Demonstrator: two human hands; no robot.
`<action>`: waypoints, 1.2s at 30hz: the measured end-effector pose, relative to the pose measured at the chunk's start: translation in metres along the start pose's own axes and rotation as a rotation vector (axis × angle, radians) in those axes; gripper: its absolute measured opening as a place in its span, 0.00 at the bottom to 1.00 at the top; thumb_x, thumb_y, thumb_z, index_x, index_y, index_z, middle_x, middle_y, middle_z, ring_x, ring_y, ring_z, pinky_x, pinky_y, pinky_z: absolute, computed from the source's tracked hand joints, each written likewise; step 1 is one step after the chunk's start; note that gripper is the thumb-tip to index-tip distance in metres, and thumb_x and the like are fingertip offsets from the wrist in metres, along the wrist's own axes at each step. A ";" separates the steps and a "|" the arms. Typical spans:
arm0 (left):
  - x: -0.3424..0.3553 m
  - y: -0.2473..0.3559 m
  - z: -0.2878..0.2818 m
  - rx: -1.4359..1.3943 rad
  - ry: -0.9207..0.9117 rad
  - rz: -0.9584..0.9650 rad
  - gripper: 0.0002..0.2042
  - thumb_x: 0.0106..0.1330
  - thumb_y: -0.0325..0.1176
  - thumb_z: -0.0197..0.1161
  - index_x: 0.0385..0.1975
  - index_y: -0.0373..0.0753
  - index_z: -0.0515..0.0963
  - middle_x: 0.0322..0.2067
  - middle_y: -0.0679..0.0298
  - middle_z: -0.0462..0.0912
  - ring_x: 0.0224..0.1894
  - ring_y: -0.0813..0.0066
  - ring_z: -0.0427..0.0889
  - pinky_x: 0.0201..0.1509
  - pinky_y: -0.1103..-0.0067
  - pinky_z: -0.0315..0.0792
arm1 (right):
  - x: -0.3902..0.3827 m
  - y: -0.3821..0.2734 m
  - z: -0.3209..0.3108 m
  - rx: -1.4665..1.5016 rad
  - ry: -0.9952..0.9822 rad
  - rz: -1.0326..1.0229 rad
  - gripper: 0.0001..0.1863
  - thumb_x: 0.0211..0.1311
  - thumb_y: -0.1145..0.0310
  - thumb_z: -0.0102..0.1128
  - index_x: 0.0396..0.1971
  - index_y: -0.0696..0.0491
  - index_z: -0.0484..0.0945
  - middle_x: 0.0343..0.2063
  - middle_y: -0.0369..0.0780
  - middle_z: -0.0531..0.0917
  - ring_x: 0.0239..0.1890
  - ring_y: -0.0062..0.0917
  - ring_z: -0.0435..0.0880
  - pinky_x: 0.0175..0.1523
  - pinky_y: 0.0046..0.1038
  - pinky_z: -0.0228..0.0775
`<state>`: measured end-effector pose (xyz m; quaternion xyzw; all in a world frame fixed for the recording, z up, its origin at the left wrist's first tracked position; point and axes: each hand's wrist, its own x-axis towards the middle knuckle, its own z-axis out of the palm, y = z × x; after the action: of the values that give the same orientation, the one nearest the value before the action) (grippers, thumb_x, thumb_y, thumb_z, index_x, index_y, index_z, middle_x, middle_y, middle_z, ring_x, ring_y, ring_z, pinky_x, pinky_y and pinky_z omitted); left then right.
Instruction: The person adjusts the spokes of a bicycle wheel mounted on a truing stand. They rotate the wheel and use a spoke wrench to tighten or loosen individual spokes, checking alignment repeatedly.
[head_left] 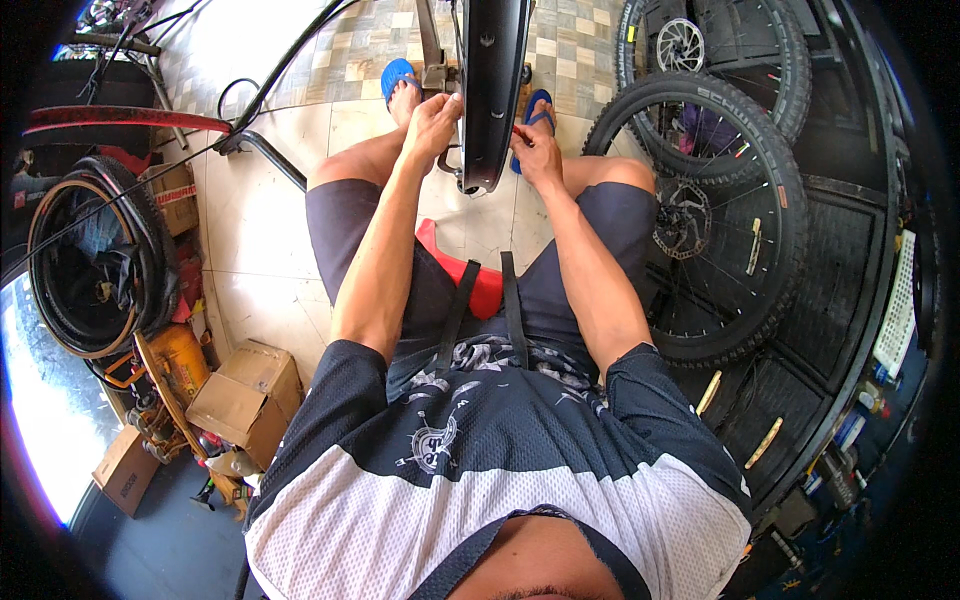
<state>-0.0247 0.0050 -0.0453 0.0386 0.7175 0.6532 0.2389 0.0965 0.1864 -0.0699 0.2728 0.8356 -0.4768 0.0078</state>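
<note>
A black bicycle rim [491,95] without a tyre stands upright between my knees, edge toward me, its inner holes in view. It sits in a metal wheel stand [432,50], whose upright is on the rim's left. My left hand [433,127] is closed at the rim's left side, thumb and fingers pressed together; what they hold, if anything, is hidden. At the rim's right side my right hand [541,157] pinches a small red tool [518,131], mostly covered by the fingers. A red piece [484,290] lies between my thighs.
Tyred wheels with disc rotors [690,220] lean against a black cabinet [840,235] on the right. Tyres and rims [95,255] hang at left above cardboard boxes [245,395]. A black tube [275,160] and a red bar [125,118] reach in at upper left.
</note>
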 end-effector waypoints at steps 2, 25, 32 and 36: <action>-0.005 0.014 0.001 0.004 -0.030 -0.018 0.22 0.77 0.47 0.56 0.28 0.34 0.82 0.22 0.69 0.79 0.27 0.82 0.71 0.33 0.80 0.65 | 0.000 0.001 0.001 0.017 0.029 -0.077 0.21 0.66 0.51 0.64 0.46 0.53 0.87 0.37 0.45 0.90 0.41 0.36 0.88 0.49 0.34 0.77; -0.024 0.095 -0.008 0.132 -0.040 0.029 0.22 0.75 0.47 0.60 0.37 0.30 0.87 0.25 0.65 0.85 0.28 0.83 0.78 0.29 0.80 0.73 | -0.001 0.006 0.000 0.026 0.003 -0.082 0.23 0.66 0.48 0.62 0.45 0.53 0.87 0.37 0.45 0.90 0.42 0.35 0.89 0.49 0.34 0.77; -0.038 0.155 -0.009 0.060 -0.028 0.233 0.20 0.74 0.46 0.63 0.40 0.31 0.87 0.29 0.63 0.87 0.31 0.81 0.81 0.39 0.78 0.77 | -0.003 0.002 -0.002 0.012 0.007 -0.076 0.22 0.66 0.49 0.62 0.45 0.53 0.87 0.36 0.45 0.90 0.41 0.35 0.89 0.48 0.33 0.77; -0.026 0.173 -0.013 0.067 -0.045 0.373 0.20 0.74 0.47 0.64 0.41 0.32 0.87 0.30 0.63 0.88 0.32 0.80 0.82 0.41 0.78 0.77 | -0.005 -0.002 -0.003 0.018 0.015 -0.063 0.22 0.66 0.50 0.62 0.45 0.53 0.87 0.36 0.45 0.90 0.40 0.34 0.89 0.48 0.32 0.77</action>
<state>-0.0510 0.0086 0.1277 0.1935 0.7138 0.6607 0.1284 0.1011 0.1859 -0.0652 0.2499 0.8395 -0.4823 -0.0161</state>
